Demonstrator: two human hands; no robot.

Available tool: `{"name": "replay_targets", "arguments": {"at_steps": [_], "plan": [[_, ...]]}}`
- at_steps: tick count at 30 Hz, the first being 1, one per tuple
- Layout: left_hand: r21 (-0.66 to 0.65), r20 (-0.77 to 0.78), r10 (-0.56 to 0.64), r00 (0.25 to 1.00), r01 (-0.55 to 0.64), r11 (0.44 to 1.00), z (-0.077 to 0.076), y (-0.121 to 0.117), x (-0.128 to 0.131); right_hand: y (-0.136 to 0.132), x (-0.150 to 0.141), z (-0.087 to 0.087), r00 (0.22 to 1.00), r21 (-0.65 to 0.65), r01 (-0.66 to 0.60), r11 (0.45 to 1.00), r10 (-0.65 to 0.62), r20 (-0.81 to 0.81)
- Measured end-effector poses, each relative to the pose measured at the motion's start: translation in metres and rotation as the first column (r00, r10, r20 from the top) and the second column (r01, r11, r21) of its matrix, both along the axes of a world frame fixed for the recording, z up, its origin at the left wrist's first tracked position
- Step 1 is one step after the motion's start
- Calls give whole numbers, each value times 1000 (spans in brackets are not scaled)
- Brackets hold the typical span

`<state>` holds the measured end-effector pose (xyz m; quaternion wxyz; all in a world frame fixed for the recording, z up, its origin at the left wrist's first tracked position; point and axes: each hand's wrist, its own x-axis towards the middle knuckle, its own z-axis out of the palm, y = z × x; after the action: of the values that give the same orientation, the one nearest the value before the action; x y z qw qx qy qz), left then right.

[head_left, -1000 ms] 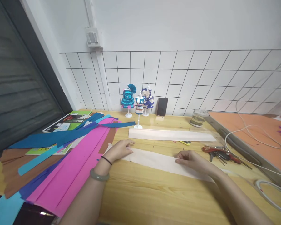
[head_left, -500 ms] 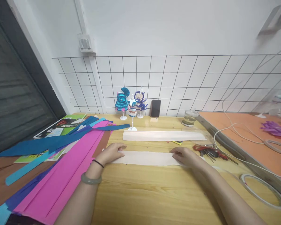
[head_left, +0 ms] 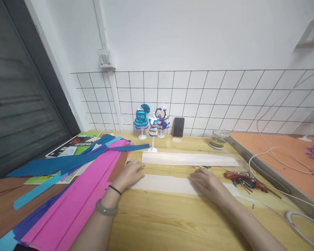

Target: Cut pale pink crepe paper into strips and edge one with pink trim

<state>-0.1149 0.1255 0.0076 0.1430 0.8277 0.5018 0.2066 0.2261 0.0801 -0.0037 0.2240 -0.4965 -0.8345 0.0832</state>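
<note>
A white paper strip (head_left: 162,183) lies crosswise on the wooden table. My left hand (head_left: 131,173) rests over its left end, fingers stretched out and thumb on the paper. Farther right, my right hand (head_left: 205,180) lies across the same strip, its fingers loosely extended and slightly blurred. Whatever is under my right fingertips is hidden. From the strip's right end a thin pale tape (head_left: 264,204) trails to a tape roll (head_left: 293,223) at the lower right. Beyond both hands lies a second white strip (head_left: 188,159).
Pink paper (head_left: 75,195) and blue paper (head_left: 60,160) pile up at left, over a magazine (head_left: 78,143). Decorated miniature stands (head_left: 152,130), a phone (head_left: 178,127) and a glass jar (head_left: 218,140) stand by the wall. Red-handled scissors (head_left: 247,181) and a white cable (head_left: 264,174) lie at right.
The camera view has shifted, so the scene sits lower and farther right. My right hand has slid a little left along the strip; my left hand stays at its left end.
</note>
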Motion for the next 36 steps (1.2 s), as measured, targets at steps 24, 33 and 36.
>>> {"name": "replay_targets", "arguments": {"at_steps": [24, 33, 36], "plan": [[-139, -87, -145, 986, 132, 981, -8, -16, 28, -17, -36, -1, 997, -191, -53, 980, 43, -57], [-92, -98, -167, 981, 158, 983, -19, -11, 25, -19, -42, 1, 998, -189, -64, 980, 62, -20], [-92, -84, -171, 982, 164, 982, -20, -10, 26, -19, -44, 1, 998, -176, -68, 982, 65, -26]]}}
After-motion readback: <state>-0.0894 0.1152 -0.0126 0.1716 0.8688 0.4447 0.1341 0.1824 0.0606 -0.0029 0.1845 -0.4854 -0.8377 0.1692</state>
